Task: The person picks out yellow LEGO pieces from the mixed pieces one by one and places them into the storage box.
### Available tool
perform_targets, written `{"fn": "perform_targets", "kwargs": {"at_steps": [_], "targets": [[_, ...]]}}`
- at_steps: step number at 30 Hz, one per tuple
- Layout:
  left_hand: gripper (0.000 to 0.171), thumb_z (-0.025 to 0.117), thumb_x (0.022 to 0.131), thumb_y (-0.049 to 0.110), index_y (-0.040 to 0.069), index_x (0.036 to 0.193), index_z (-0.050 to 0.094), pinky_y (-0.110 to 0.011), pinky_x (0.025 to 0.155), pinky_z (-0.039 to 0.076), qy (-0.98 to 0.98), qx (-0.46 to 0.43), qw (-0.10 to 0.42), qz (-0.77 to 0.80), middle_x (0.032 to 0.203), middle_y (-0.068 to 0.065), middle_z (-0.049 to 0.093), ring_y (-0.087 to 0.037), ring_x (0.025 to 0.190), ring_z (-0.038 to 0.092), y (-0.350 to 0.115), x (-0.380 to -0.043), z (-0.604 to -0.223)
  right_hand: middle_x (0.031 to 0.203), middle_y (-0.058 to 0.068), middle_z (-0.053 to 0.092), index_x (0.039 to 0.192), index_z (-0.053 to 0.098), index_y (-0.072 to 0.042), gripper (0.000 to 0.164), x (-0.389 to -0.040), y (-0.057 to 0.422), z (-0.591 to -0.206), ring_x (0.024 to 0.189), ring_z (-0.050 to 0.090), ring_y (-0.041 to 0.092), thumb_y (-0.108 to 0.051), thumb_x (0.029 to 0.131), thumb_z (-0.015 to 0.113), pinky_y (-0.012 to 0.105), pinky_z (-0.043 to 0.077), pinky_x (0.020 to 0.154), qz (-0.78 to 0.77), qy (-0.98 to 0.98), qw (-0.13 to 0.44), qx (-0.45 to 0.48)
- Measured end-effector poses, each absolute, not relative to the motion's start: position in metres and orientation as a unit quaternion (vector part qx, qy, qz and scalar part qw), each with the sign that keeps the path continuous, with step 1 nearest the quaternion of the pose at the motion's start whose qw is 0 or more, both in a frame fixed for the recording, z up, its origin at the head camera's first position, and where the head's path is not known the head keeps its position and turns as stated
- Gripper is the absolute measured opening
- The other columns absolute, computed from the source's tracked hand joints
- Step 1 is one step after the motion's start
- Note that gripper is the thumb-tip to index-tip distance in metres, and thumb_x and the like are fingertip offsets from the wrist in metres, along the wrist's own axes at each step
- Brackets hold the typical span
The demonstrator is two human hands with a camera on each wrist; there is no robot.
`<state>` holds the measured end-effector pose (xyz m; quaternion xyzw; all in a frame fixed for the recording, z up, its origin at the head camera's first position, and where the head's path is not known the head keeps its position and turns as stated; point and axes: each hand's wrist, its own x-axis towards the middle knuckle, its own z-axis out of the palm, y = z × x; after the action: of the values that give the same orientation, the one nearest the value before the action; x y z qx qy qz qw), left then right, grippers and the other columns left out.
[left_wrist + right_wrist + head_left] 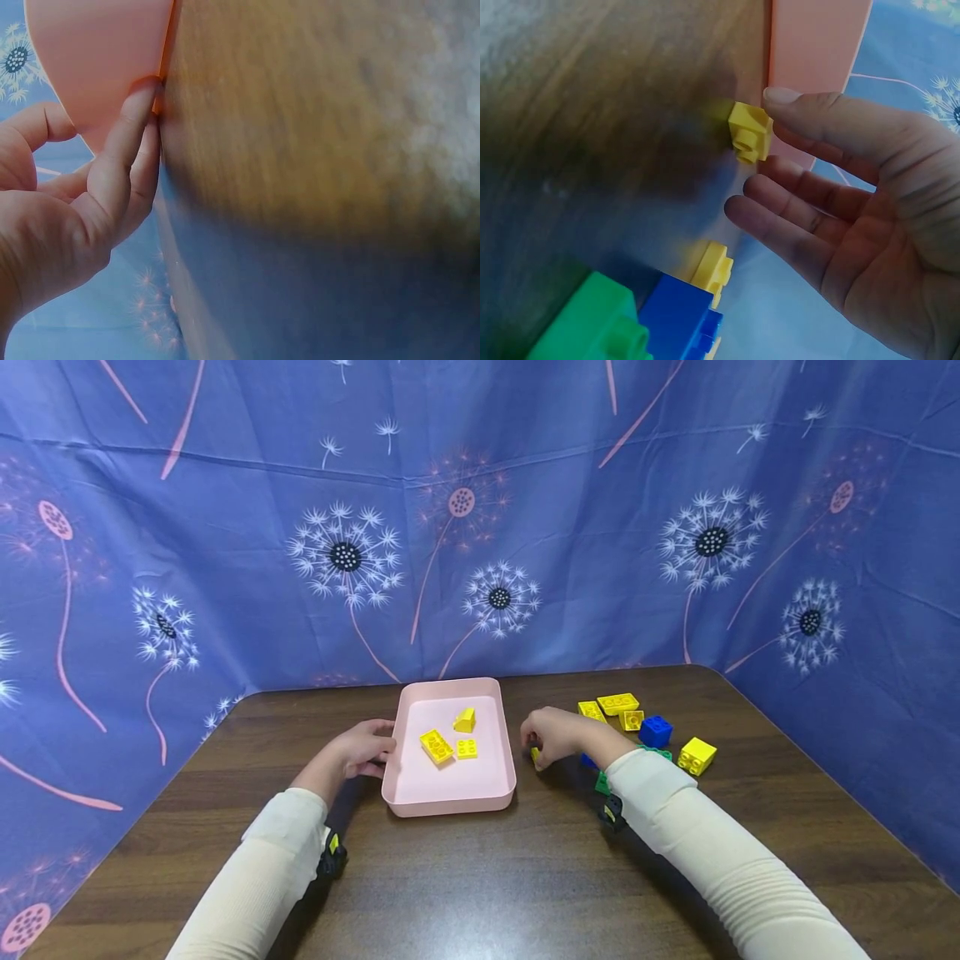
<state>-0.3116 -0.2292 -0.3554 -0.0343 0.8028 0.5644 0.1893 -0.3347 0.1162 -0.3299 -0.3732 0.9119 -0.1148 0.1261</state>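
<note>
A pink tray (450, 804) holds several yellow bricks; one of them (437, 747) lies tilted. At the tray's left side, my left hand (363, 749) holds its wall, with fingers at the rim and on the outer face near the base in the left wrist view. To the right of the tray, my right hand (558, 735) pinches a small yellow brick (750, 133) between thumb and index finger, close over the table. The other fingers (780, 232) of that hand are loosely extended. In the head view the hand mostly covers this brick.
Right of my right hand lies a loose group: several yellow bricks (618, 703), a blue brick (656, 732), green bricks (602, 783) partly behind the forearm, and a yellow brick (697, 756) at the far right. A blue dandelion-print cloth (585, 593) hangs behind the brown table (465, 893).
</note>
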Motion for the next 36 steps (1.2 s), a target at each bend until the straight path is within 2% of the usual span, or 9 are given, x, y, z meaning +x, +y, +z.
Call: {"fn": "perform_targets", "kwargs": {"at_steps": [7, 14, 20, 36], "targets": [[0.064, 0.046, 0.089, 0.002, 0.0, 0.15, 0.026, -0.045, 0.074, 0.058, 0.801, -0.039, 0.189, 0.566, 0.106, -0.02, 0.055, -0.021, 0.08, 0.058, -0.229, -0.312, -0.356, 0.093, 0.003, 0.064, 0.097, 0.072, -0.009, 0.032, -0.333, 0.111, -0.333, 0.081, 0.056, 0.016, -0.009, 0.068, 0.087, 0.035, 0.052, 0.078, -0.093, 0.917, 0.129, -0.365], [0.064, 0.045, 0.089, 0.002, -0.001, 0.149, 0.025, -0.044, 0.073, 0.058, 0.8, -0.042, 0.191, 0.567, 0.101, -0.018, 0.056, -0.02, 0.078, 0.057, -0.228, -0.312, -0.356, 0.088, 0.0, 0.066, 0.094, 0.072, -0.01, 0.027, -0.33, 0.106, -0.336, 0.077, 0.056, 0.015, -0.004, 0.07, 0.084, 0.031, 0.052, 0.073, -0.083, 0.922, 0.143, -0.351], [0.063, 0.046, 0.09, 0.003, 0.0, 0.15, 0.025, -0.044, 0.074, 0.058, 0.802, -0.043, 0.19, 0.564, 0.103, -0.019, 0.055, -0.02, 0.078, 0.056, -0.228, -0.312, -0.356, 0.083, 0.001, 0.066, 0.09, 0.073, -0.008, 0.024, -0.327, 0.104, -0.335, 0.074, 0.056, 0.016, 0.0, 0.071, 0.083, 0.033, 0.053, 0.072, -0.08, 0.926, 0.134, -0.343], [0.063, 0.046, 0.09, 0.002, -0.001, 0.149, 0.025, -0.045, 0.075, 0.058, 0.803, -0.043, 0.189, 0.564, 0.105, -0.019, 0.056, -0.021, 0.081, 0.058, -0.229, -0.312, -0.358, 0.079, 0.0, 0.066, 0.086, 0.074, -0.007, 0.019, -0.324, 0.103, -0.33, 0.07, 0.058, 0.015, 0.0, 0.071, 0.083, 0.031, 0.055, 0.069, -0.083, 0.931, 0.128, -0.332]]}}
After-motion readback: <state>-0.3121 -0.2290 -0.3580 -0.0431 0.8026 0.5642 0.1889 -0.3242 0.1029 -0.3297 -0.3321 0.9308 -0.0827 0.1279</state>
